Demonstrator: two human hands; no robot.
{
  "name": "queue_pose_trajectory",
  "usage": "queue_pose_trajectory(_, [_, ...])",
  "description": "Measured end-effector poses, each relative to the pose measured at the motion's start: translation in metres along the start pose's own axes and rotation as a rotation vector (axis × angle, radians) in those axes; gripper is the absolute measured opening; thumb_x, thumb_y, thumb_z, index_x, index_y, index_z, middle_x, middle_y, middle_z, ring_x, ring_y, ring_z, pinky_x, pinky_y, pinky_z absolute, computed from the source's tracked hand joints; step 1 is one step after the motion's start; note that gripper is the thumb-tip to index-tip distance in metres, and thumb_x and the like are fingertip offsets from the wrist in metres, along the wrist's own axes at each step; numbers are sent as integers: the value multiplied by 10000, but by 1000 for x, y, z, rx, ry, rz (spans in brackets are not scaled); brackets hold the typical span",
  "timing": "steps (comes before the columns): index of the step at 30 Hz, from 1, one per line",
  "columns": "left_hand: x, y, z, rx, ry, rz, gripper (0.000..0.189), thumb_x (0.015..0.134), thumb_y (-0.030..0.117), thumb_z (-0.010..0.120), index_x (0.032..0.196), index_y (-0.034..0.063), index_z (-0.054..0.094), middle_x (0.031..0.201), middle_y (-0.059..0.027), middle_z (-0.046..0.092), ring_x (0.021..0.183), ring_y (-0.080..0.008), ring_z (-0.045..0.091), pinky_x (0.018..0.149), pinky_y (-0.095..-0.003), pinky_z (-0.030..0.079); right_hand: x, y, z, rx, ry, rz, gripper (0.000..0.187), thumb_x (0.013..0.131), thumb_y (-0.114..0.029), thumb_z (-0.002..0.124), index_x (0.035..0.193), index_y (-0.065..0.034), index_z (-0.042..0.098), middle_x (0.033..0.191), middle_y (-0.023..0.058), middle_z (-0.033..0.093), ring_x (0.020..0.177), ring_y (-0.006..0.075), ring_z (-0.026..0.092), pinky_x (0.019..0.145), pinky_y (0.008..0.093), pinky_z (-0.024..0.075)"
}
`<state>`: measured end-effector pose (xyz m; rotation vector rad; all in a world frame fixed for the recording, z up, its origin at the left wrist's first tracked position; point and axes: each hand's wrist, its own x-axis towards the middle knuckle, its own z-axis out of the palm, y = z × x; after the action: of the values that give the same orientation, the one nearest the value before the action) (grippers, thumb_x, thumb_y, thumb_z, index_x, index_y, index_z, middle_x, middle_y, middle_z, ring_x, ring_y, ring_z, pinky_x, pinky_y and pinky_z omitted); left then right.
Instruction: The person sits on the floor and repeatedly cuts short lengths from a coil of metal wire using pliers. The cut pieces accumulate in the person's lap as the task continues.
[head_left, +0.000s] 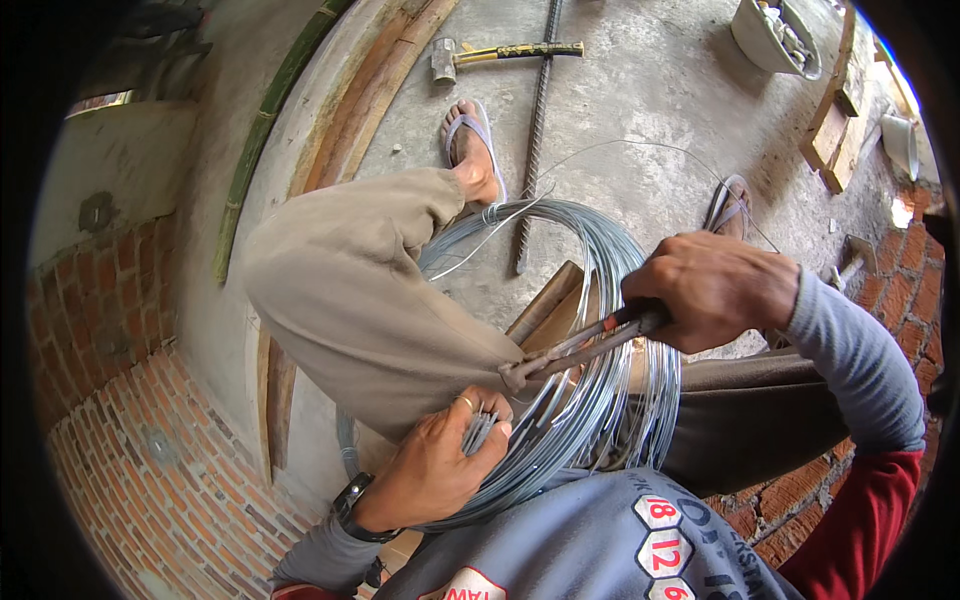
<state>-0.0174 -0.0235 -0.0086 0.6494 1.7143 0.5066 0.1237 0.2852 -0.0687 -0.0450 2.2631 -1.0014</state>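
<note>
A coil of thin steel wire (607, 255) lies across the person's lap and legs. My right hand (697, 292) is closed round the handles of a pair of pincers (570, 349), whose jaws point down to the left, over the coil's inner side. Just below the jaws, my left hand (457, 450) grips a bunch of short wire pieces (478, 431) between thumb and fingers, ends sticking up. Whether the jaws hold a wire cannot be told. One loose wire end (487, 240) sticks out at the coil's top, and a thin strand arcs over the floor.
A ribbed steel bar (537, 135) lies on the concrete floor, with a sledgehammer (517, 51) across it. Wooden planks (375, 97) and a bamboo pole (262, 127) run along the left. At the upper right are a bucket of rubble (765, 45) and timber pieces (836, 127).
</note>
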Motion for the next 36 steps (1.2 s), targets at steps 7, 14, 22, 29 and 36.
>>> queue_pose_trajectory(7, [-3,0,6,-10,122,114,247,1131,222,628,1243,9,573,823,-36,637,739,-104,604,691,-304,522,-1,-5,23,-450,472,-330,390,1006,-267,599,1349,-119,709,1129,18,705,1124,167,680,984,365,513])
queue_pose_trajectory(14, [-3,0,4,-68,42,-25,224,1134,223,624,1246,39,564,818,-6,614,736,-80,557,689,-279,500,-1,-10,30,-672,546,-413,545,933,-300,639,1459,-163,682,1123,-3,695,1141,172,608,915,373,529])
queue_pose_trajectory(22, [-3,-3,-1,-136,37,-24,198,1143,199,605,1239,33,557,821,20,579,736,-62,525,671,-249,475,11,-5,30,-693,627,-420,424,978,-328,652,1348,-121,681,1046,27,648,1033,199,660,861,383,584])
queue_pose_trajectory(29, [2,1,1,-195,0,-59,241,1125,183,651,1277,28,545,816,24,564,722,-55,519,647,-233,462,22,11,49,-381,568,-279,276,991,-333,686,990,-58,706,880,122,696,801,285,764,679,468,633])
queue_pose_trajectory(36, [-4,14,-3,-62,89,-49,457,1013,361,811,1276,17,665,844,-25,703,721,-119,616,692,-326,526,-9,-14,15,-94,229,-56,352,978,-373,773,884,-34,760,784,147,766,720,347,757,663,465,599])
